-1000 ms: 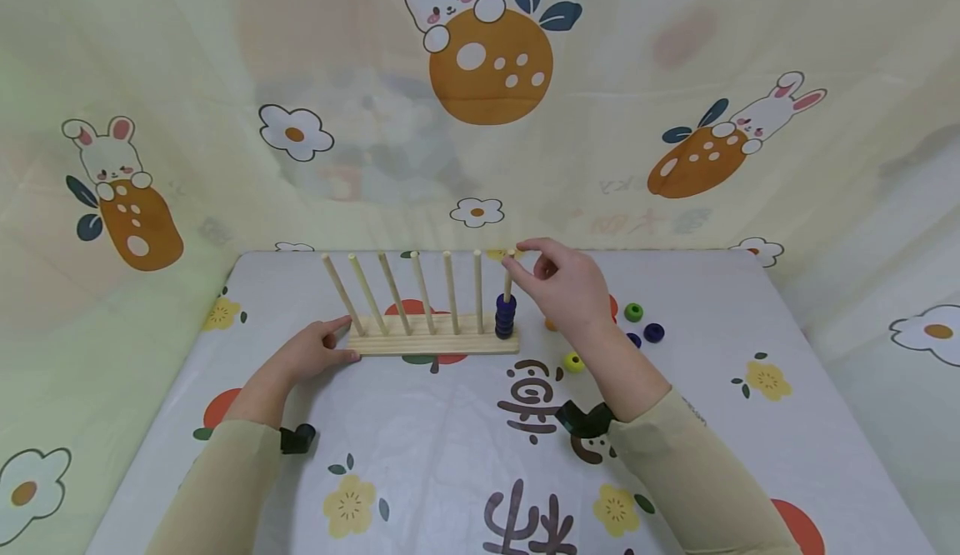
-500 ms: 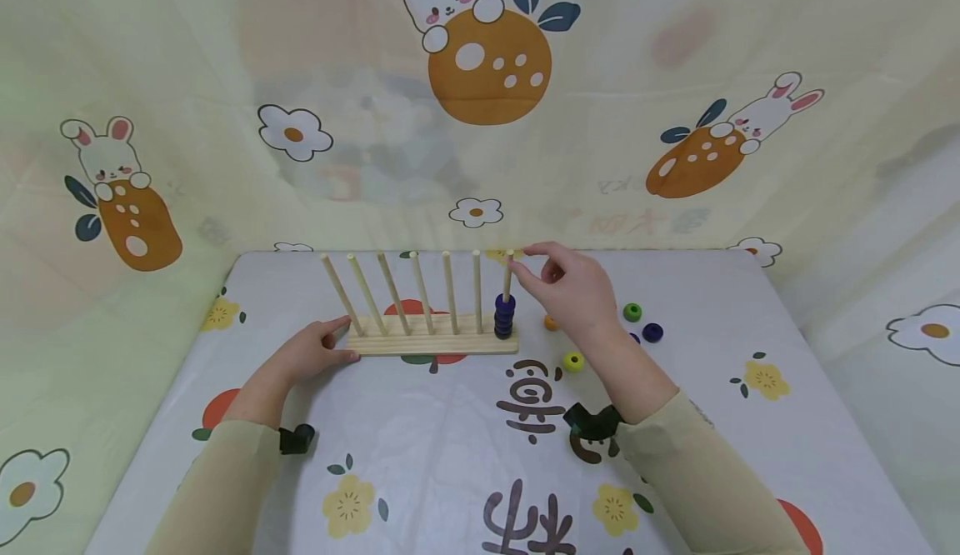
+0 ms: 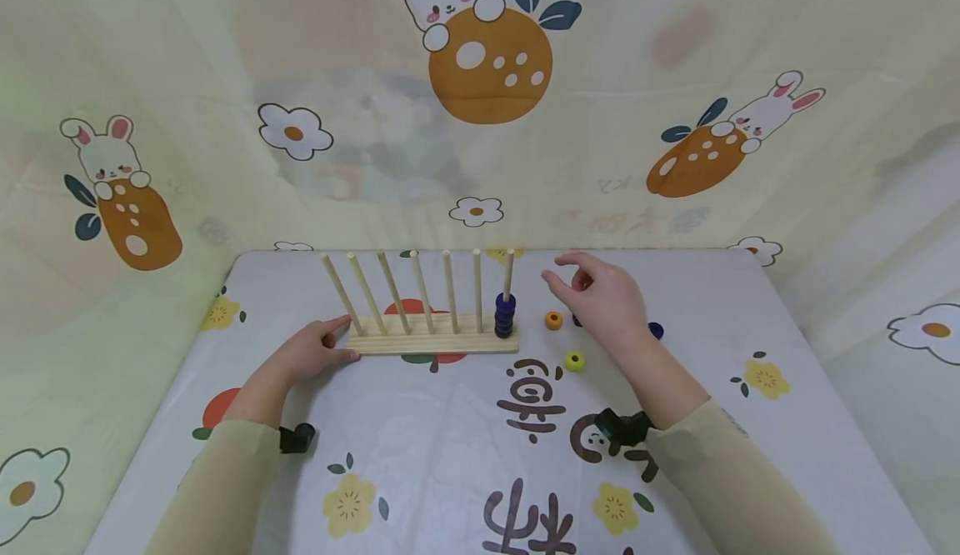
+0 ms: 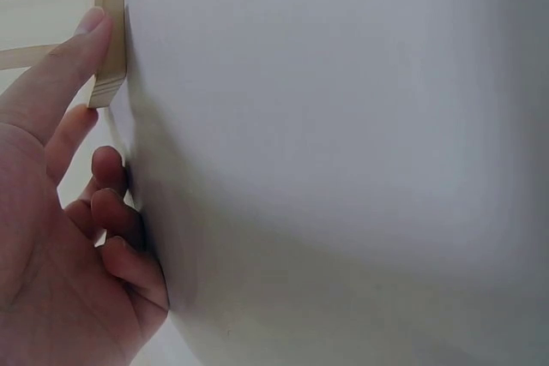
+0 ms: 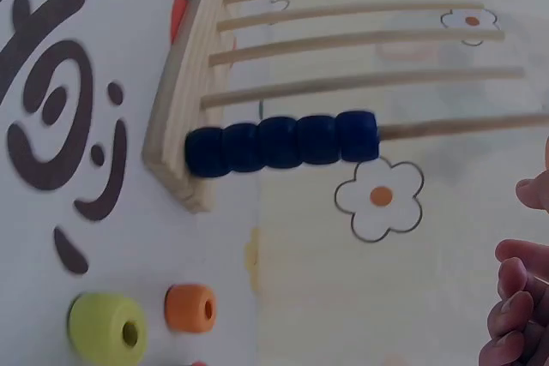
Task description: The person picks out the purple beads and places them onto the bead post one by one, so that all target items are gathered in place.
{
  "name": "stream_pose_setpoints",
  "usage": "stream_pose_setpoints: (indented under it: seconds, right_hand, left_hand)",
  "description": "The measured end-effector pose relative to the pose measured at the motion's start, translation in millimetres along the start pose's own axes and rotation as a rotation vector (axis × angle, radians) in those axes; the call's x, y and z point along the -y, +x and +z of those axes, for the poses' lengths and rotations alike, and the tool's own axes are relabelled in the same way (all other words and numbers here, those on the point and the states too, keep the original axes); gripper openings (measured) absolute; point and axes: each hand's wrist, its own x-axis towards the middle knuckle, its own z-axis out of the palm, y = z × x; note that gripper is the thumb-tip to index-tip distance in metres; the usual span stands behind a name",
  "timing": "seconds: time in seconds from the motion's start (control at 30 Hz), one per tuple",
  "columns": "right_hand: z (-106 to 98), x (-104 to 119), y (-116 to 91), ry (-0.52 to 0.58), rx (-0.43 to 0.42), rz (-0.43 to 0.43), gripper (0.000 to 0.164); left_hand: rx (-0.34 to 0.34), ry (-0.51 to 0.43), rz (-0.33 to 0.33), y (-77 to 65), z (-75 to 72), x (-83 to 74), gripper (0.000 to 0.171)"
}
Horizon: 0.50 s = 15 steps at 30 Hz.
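A wooden peg rack (image 3: pixel 431 344) with several upright pegs stands on the table. On its rightmost peg sits a stack of dark blue beads (image 3: pixel 505 317), also large in the right wrist view. My left hand (image 3: pixel 309 350) grips the left end of the rack's base, thumb along the front edge (image 4: pixel 110 49). To the right of the rack hangs my right hand (image 3: pixel 603 298), fingers loosely bent and nothing between them, apart from the peg. Below it lie an orange bead (image 3: pixel 553 321) and a yellow-green bead (image 3: pixel 573 362). A dark blue bead (image 3: pixel 656 331) shows beside the wrist.
Another dark bead (image 3: pixel 577 320) is mostly hidden behind the right hand. A printed white cloth (image 3: pixel 420 455) covers the table. A patterned curtain (image 3: pixel 360 180) rises directly behind the table's back edge.
My right hand has drawn away from the rightmost peg's top, to the right and slightly down, uncovering the orange bead. The left hand, rack and stacked beads stay put.
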Motion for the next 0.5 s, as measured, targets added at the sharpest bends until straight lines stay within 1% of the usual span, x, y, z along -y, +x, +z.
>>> stream_pose_setpoints:
  seconds: [0.1, 0.2, 0.33, 0.43, 0.5]
  right_hand:
    - [-1, -11, 1, -0.015, 0.024, 0.019, 0.044]
    - [-3, -22, 1, -0.027, 0.044, 0.039, 0.046]
    - [-5, -40, -1, -0.034, 0.064, 0.068, 0.052]
    - [-7, -54, -4, -0.049, 0.075, 0.088, 0.057]
    - [-9, -64, -6, -0.069, 0.078, 0.101, 0.056]
  left_hand:
    - [0.003, 0.001, -0.004, 0.3, -0.1, 1.2, 0.083]
    - [0.001, 0.004, -0.021, 1.4, 0.2, 2.2, 0.083]
    - [-0.003, 0.006, -0.029, 1.0, 0.1, 0.9, 0.082]
    - [-0.005, 0.005, -0.022, -0.3, -0.3, -0.6, 0.081]
    - [-0.006, 0.004, -0.022, -0.9, -0.5, -1.2, 0.080]
